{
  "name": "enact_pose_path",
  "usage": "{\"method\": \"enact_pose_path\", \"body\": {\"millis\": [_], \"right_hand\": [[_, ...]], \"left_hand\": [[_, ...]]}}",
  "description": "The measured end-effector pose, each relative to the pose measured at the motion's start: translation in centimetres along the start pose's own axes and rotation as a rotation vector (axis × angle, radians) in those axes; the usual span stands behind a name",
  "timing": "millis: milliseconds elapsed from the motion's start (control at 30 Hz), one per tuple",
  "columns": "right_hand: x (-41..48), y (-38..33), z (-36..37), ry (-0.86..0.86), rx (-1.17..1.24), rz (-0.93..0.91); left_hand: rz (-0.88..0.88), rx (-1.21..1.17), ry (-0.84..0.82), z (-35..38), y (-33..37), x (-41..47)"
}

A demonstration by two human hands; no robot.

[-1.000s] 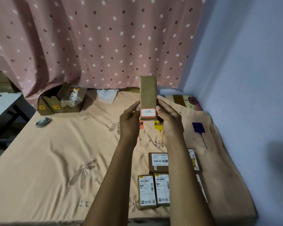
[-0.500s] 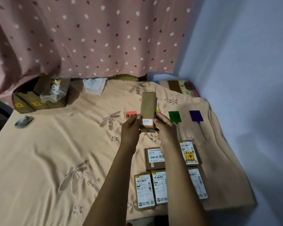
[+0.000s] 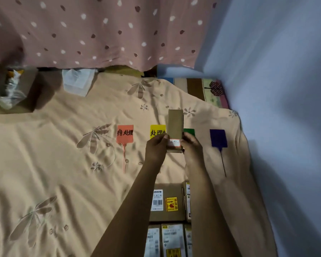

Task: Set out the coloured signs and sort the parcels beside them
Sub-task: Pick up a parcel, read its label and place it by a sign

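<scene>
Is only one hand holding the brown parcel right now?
No: left hand and right hand both pinch the brown parcel at its lower end.

A single view is provided, from a wide-angle camera worn on the head. The scene is looked at forward and steeply down, from above the near edge of the peach sheet (image 3: 54, 154). The left hand (image 3: 155, 147), the right hand (image 3: 193, 149) and the parcel (image 3: 175, 125) gripped between them are framed close, just right of centre. The spotted curtain (image 3: 100, 30) is taken in at the far side, the pale wall (image 3: 285, 89) at the right.
</scene>
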State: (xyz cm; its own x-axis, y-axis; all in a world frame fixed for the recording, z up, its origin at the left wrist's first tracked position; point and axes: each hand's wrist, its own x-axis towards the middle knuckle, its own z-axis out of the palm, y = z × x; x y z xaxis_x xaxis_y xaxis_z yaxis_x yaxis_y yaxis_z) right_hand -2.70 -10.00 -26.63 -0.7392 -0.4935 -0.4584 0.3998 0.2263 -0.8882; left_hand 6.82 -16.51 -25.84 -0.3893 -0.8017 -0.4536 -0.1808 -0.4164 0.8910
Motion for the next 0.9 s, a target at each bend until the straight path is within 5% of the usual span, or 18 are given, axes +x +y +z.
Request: {"method": "enact_pose_path", "body": {"millis": [433, 633, 900], "right_hand": [[10.2, 6.1, -0.2, 0.007, -0.228, 0.243], [9.8, 5.0, -0.8, -0.02, -0.351, 0.261], [6.6, 0.0, -2.7, 0.07, -0.421, 0.111]], "left_hand": [[-0.231, 0.23, 0.024, 3.2, -10.6, 11.6], [-0.3, 0.286, 0.047, 3.6, -8.6, 11.5], [-0.151, 0.5, 0.054, 1.9, -2.9, 8.8]]}}
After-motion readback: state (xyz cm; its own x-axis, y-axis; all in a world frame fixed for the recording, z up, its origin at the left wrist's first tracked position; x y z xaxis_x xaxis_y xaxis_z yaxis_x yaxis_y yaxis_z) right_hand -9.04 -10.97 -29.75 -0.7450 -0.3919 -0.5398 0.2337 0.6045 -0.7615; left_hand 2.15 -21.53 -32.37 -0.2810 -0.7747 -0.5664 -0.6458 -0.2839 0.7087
